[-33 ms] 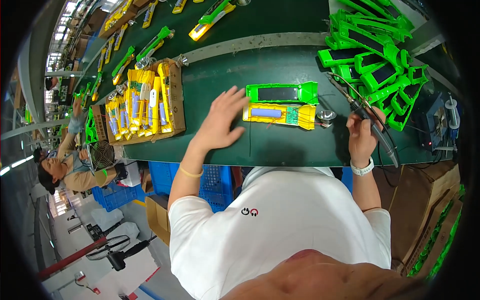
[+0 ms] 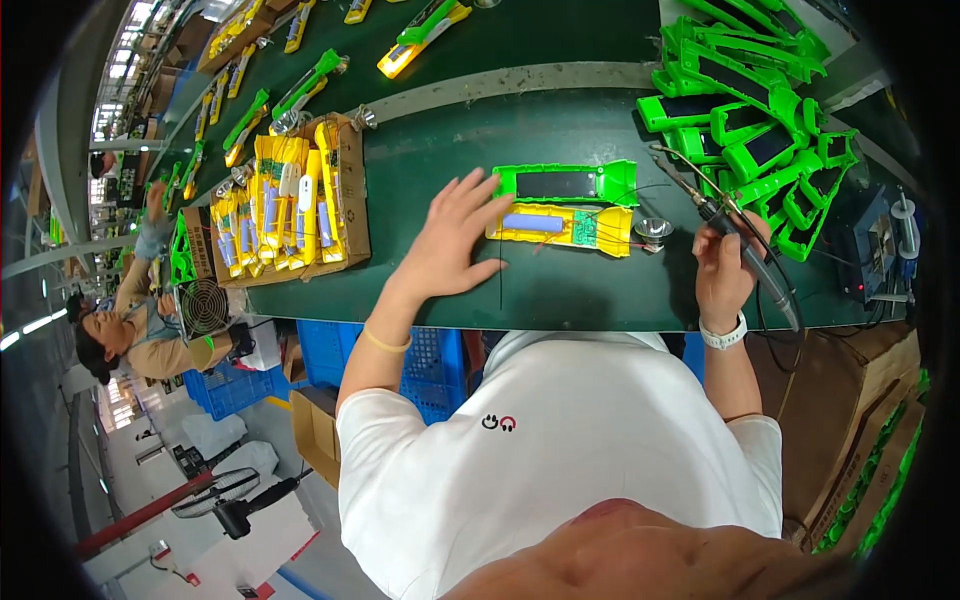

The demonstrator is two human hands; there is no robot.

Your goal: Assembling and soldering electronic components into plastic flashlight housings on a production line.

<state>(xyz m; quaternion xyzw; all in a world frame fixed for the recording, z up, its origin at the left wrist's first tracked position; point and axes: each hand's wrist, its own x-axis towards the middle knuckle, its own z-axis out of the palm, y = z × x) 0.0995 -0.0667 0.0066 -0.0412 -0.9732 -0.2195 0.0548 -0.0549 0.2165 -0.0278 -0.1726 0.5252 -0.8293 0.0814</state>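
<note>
A green casing half (image 2: 621, 185) with a dark panel lies on the green bench, just beyond a yellow casing half (image 2: 612, 244). In the yellow half are a blue cylindrical battery (image 2: 535, 224) and a small green circuit board (image 2: 585, 230); thin wires run across both halves. A round silvery lamp reflector (image 2: 653, 232) rests at their right end. My left hand (image 2: 450, 240) is open, fingers spread, its fingertips at the left ends of the two halves. My right hand (image 2: 726, 275) grips a soldering iron (image 2: 775, 288), its tip pointing up and left, apart from the casings.
A carton (image 2: 353, 195) of yellow battery-fitted halves stands at left. Many green casings (image 2: 760, 150) are heaped at far right, beside a dark soldering station (image 2: 868, 245). More lamp parts lie beyond a grey rail (image 2: 500, 84). A co-worker (image 2: 135, 330) sits at far left.
My left hand has shifted slightly to the right, its fingers now at the ends of the casing halves. The casings have moved very slightly; my right hand stays nearly still with the soldering iron.
</note>
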